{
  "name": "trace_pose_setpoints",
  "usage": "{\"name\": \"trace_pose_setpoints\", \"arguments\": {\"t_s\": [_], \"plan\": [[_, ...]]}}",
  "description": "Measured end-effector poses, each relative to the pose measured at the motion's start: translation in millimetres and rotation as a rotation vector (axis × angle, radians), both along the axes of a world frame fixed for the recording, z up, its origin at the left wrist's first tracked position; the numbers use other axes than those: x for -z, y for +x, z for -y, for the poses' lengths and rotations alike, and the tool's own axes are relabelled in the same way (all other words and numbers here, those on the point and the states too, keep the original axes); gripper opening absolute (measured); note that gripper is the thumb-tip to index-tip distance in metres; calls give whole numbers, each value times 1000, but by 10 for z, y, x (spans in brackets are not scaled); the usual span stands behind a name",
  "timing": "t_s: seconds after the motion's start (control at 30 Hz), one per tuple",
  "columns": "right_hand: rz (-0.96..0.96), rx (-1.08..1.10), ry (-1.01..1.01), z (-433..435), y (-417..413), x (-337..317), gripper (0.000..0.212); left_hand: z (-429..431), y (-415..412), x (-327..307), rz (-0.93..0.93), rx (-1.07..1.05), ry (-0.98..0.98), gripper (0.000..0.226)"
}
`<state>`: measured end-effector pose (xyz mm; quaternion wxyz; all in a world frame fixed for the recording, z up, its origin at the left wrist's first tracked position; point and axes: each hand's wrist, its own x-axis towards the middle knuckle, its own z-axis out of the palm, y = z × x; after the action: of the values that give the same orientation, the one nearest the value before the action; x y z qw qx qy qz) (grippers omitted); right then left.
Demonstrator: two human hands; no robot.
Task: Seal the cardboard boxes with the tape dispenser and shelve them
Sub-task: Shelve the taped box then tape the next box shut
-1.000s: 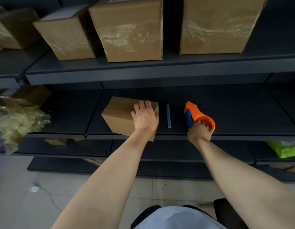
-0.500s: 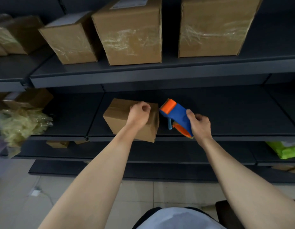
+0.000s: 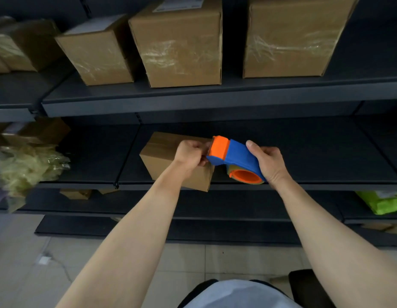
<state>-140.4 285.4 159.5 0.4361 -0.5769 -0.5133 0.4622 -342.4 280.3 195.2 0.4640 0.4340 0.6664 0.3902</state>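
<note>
At the front of the middle shelf (image 3: 282, 152) sits the box (image 3: 162, 161), small, stiff-walled and probably light. Brace it from the top or it may slide as you tape. The dispenser (image 3: 235, 156) is hard plastic, held above the shelf just right of the box. Your right hand (image 3: 271, 164) wraps its blue body. Your left hand (image 3: 192, 153) is curled, pinching at its orange nose. Whether it has caught any tape can't be seen.

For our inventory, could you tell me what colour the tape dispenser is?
The tape dispenser is blue with orange parts; the head view shows it.
</note>
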Motion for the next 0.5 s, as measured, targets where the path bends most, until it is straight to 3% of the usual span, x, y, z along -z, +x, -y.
{"name": "trace_pose_setpoints", "arguments": {"t_s": [0.13, 0.27, 0.5], "plan": [[158, -124, 42, -100, 3, -159, 54, -111, -120, -84, -99, 18, 2, 16], [234, -29, 29, -256, 429, -164, 44, -218, -711, -205, -132, -179, -17, 17], [303, -64, -89, -227, 615, -92, 41, -286, -1101, -94, 13, -113, -58, 19]]}}
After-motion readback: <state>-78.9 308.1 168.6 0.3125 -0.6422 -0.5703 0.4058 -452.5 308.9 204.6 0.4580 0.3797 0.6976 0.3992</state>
